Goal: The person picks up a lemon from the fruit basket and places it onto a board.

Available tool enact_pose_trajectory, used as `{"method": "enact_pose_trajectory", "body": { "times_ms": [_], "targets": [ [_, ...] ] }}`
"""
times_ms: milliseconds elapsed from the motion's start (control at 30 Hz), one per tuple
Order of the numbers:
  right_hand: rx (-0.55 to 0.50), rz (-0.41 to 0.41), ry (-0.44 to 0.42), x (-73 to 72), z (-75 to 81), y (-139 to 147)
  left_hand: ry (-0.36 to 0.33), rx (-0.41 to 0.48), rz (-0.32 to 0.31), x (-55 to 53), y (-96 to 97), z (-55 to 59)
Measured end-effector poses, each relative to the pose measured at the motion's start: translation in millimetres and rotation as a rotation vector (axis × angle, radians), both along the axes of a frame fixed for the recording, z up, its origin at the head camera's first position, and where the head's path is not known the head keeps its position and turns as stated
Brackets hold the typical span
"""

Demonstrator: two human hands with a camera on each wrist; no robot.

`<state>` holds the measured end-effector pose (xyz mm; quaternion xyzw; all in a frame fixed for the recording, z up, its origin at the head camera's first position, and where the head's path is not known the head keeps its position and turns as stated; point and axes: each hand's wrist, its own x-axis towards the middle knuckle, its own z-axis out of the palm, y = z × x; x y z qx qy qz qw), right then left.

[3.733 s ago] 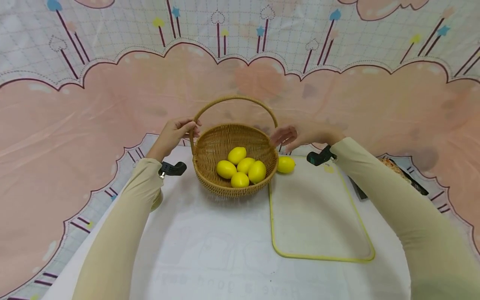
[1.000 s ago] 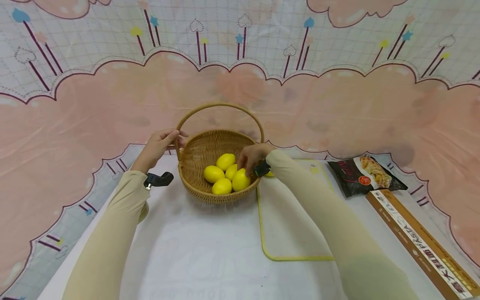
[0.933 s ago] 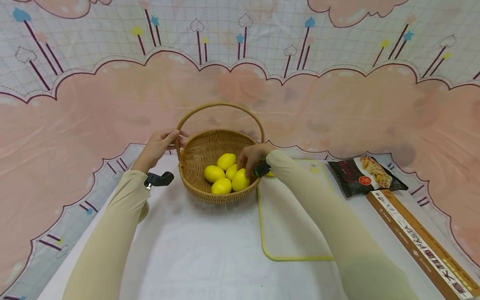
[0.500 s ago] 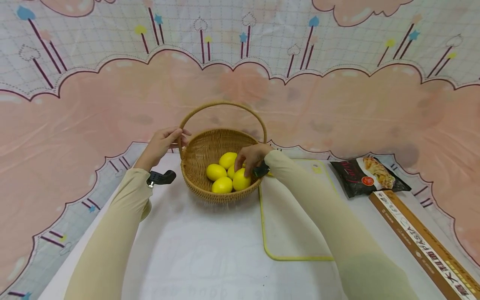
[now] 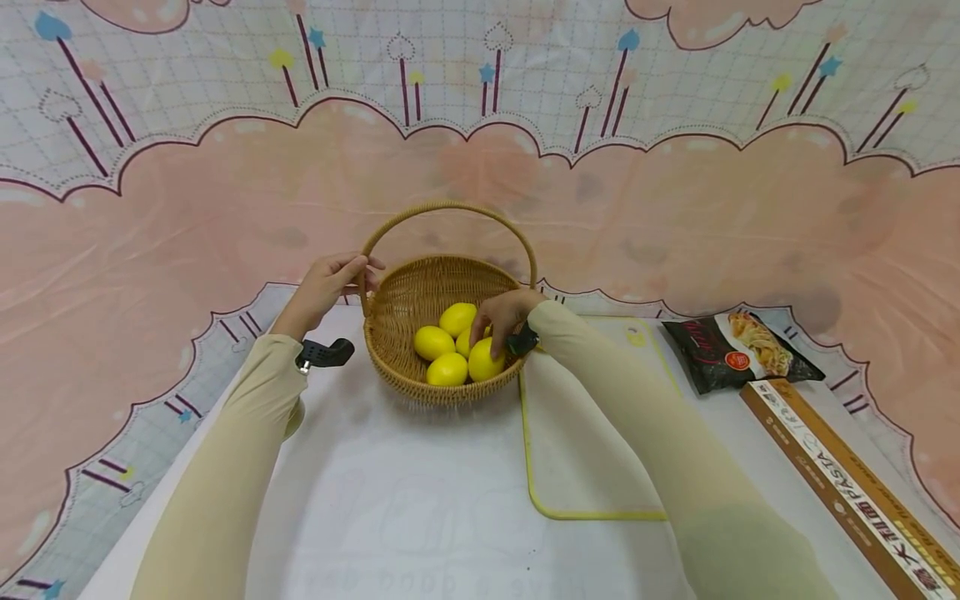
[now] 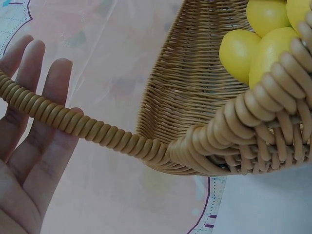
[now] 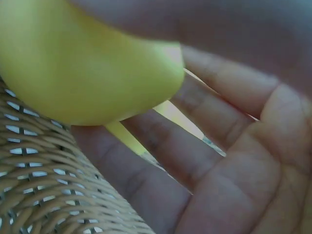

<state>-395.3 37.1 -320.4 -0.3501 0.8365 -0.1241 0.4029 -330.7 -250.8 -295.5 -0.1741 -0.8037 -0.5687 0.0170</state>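
Note:
A wicker basket with a tall arched handle stands on the table, tipped toward me, with several yellow lemons inside. My left hand holds the handle's left side between thumb and fingers. In the left wrist view its fingers lie fairly straight behind the handle, the thumb out of frame. Reaching into the basket over its right side, my right hand grips the rightmost lemon. The right wrist view shows that lemon between the thumb and the fingers, close to the woven wall.
A pale board with a yellow-green edge lies right of the basket, partly under my right sleeve. Farther right are a black food bag and a long brown pasta box. A patterned cloth hangs behind.
My right hand has moved left from outside the basket's rim onto the lemon inside and stays there. The left hand keeps its hold. The view has turned right, showing the bag and box.

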Motion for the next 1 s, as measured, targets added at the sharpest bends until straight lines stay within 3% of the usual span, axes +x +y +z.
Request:
{"method": "enact_pose_trajectory", "body": {
  "times_ms": [567,1000],
  "targets": [
    [0.006,0.034,-0.072,0.0,-2.3,-0.9,0.0,0.005,-0.006,1.4,0.1,-0.5],
    [0.027,0.08,0.017,0.9,-2.5,-3.0,0.002,-0.001,-0.005,1.6,0.5,0.1]
  ]
}}
